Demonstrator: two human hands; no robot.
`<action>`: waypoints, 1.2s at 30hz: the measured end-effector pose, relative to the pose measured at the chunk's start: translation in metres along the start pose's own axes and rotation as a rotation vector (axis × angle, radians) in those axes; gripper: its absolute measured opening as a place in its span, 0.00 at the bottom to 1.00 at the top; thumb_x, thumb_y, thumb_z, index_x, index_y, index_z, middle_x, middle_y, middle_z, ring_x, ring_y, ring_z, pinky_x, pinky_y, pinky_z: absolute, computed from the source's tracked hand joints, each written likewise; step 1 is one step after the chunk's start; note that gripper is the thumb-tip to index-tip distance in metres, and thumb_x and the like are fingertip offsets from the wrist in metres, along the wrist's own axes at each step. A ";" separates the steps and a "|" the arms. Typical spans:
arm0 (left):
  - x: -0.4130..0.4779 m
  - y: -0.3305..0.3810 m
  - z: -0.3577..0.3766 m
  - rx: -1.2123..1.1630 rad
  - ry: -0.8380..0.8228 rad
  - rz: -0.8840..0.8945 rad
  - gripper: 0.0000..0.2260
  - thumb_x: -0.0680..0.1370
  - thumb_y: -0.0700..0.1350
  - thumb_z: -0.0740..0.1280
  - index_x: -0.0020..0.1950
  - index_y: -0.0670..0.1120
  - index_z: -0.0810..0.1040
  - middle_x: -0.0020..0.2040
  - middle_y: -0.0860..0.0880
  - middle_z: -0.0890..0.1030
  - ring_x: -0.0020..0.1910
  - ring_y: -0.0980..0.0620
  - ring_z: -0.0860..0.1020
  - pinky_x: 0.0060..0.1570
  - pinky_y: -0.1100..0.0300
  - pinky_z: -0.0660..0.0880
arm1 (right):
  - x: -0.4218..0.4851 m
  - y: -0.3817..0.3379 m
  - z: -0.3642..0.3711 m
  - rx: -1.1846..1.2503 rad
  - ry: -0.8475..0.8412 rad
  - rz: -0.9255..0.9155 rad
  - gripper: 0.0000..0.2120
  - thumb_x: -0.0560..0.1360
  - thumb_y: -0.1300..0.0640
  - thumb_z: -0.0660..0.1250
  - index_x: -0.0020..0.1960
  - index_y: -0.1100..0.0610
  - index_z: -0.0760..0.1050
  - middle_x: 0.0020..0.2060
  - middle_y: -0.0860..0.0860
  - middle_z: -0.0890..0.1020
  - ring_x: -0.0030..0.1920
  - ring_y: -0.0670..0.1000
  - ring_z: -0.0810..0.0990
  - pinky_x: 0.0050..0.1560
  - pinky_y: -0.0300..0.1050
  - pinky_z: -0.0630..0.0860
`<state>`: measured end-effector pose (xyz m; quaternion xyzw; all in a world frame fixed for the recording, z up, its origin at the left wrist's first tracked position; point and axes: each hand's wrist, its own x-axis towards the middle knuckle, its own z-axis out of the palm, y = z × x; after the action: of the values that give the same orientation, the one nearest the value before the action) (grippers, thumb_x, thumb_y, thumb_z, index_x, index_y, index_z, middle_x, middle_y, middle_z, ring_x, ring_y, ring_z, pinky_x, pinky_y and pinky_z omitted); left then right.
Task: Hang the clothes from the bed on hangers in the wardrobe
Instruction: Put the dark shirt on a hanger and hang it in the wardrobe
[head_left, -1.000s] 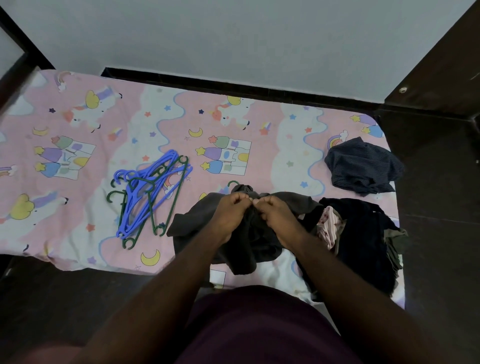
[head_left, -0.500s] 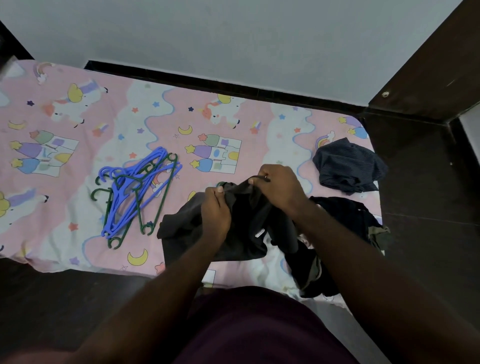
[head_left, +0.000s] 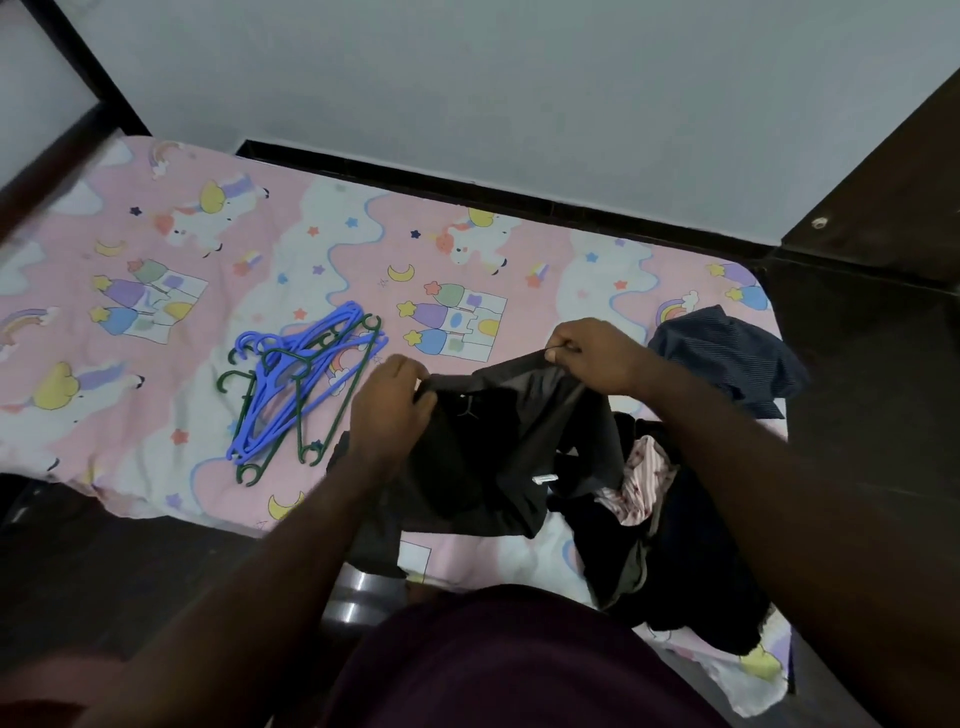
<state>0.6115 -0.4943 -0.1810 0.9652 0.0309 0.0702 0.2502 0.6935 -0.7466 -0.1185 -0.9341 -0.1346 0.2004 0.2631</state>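
A dark grey garment (head_left: 498, 447) is being held up over the bed (head_left: 156, 415). Its top edge is being pinched by the curled fingers of the left hand (head_left: 387, 400) and the right hand (head_left: 597, 356). It should be pulled flat so an opening for a hanger can be found. The blue and green hangers (head_left: 301, 384) are lying tangled just left of it, so one may be hard to free. A pile of dark clothes (head_left: 691, 545) is lying heaped just right of it.

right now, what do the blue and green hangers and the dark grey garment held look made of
Blue and green hangers: probably moulded plastic, thin uniform-coloured bars. Dark grey garment: soft matte fabric, draping and creasing limply; fibre unclear.
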 end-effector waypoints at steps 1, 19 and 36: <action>0.009 0.003 -0.006 0.009 0.005 -0.028 0.07 0.77 0.43 0.68 0.54 0.43 0.80 0.50 0.47 0.79 0.50 0.47 0.77 0.45 0.57 0.71 | 0.001 0.000 -0.009 0.018 -0.015 0.009 0.06 0.78 0.60 0.66 0.47 0.61 0.80 0.41 0.49 0.80 0.44 0.49 0.78 0.46 0.41 0.69; -0.102 0.074 0.066 -0.615 -0.191 -0.521 0.06 0.73 0.40 0.75 0.38 0.43 0.80 0.34 0.52 0.82 0.33 0.61 0.78 0.37 0.68 0.74 | -0.096 0.039 0.126 1.004 -0.041 0.462 0.09 0.77 0.63 0.68 0.38 0.58 0.79 0.32 0.52 0.81 0.35 0.51 0.78 0.37 0.44 0.76; -0.123 0.091 0.064 -0.575 -0.259 -0.487 0.08 0.79 0.42 0.67 0.43 0.42 0.82 0.38 0.44 0.83 0.40 0.43 0.82 0.41 0.50 0.78 | -0.108 0.038 0.136 0.982 -0.069 0.307 0.06 0.75 0.59 0.70 0.39 0.58 0.80 0.33 0.51 0.82 0.37 0.48 0.80 0.44 0.48 0.79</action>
<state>0.5014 -0.6162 -0.2067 0.8210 0.2060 -0.1076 0.5215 0.5431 -0.7577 -0.2124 -0.7022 0.1057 0.3068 0.6337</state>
